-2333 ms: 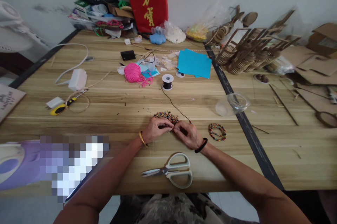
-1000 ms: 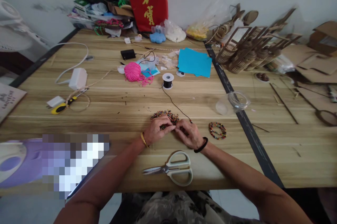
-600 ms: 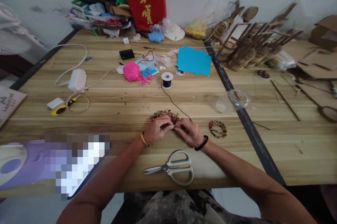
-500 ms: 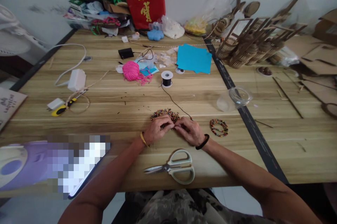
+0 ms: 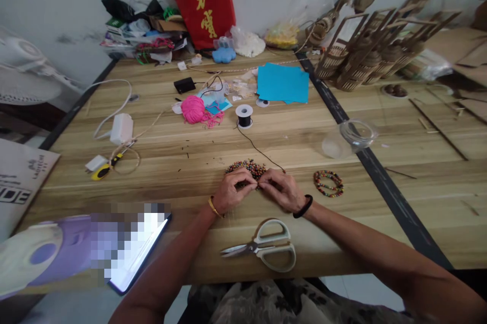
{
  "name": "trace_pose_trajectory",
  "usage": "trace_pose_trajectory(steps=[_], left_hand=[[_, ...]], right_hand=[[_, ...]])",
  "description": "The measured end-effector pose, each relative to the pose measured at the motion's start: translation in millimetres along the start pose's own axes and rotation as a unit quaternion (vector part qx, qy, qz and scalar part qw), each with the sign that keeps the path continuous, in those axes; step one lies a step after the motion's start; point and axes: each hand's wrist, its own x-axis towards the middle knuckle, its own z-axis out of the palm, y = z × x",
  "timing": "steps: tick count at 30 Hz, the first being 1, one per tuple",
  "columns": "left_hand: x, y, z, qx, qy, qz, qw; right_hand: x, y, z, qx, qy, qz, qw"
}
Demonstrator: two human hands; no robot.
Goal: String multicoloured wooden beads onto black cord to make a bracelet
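My left hand (image 5: 235, 191) is closed in a pinch at the near edge of a pile of small multicoloured beads (image 5: 247, 165). What its fingertips hold is too small to make out. Close against it, my right hand (image 5: 283, 191) pinches a thin black cord (image 5: 257, 147), whose tip is hidden among the fingers. That cord runs back to a white spool (image 5: 244, 112) wound with black. A few beads show on it just above the right hand. To the right lies a beaded bracelet (image 5: 328, 183) in loops. Scissors (image 5: 262, 245) with pale handles lie nearer the table's front edge.
A lit phone (image 5: 139, 253) and a purple-and-white object (image 5: 57, 248) are at front left. Pink yarn (image 5: 193, 109), blue sheets (image 5: 283, 83) and a yellow-black tool (image 5: 106, 167) lie farther back. Clear plastic containers (image 5: 348, 139) and wooden lantern-like pieces (image 5: 365, 60) stand right.
The view has shifted, so the table's things appear a little farther right. Both hands stay pinched together at the beads, with little visible movement.
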Motion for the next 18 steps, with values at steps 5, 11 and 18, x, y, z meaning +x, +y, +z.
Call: trace_pose_trajectory(steps=[5, 11, 18], left_hand=[[0.3, 0.1, 1.1, -0.01, -0.002, -0.015, 1.0], [1.5, -1.7, 0.3, -0.042, 0.009, -0.04, 0.998], [1.4, -4.5, -2.9, -0.083, 0.012, -0.099, 0.992]], right_hand=[[-0.5, -2.9, -1.7, 0.014, 0.001, 0.004, 1.0], [-2.7, -1.9, -4.2, 0.026, 0.021, 0.019, 0.999], [-3.8, 0.3, -5.7, 0.021, 0.042, 0.022, 0.999]])
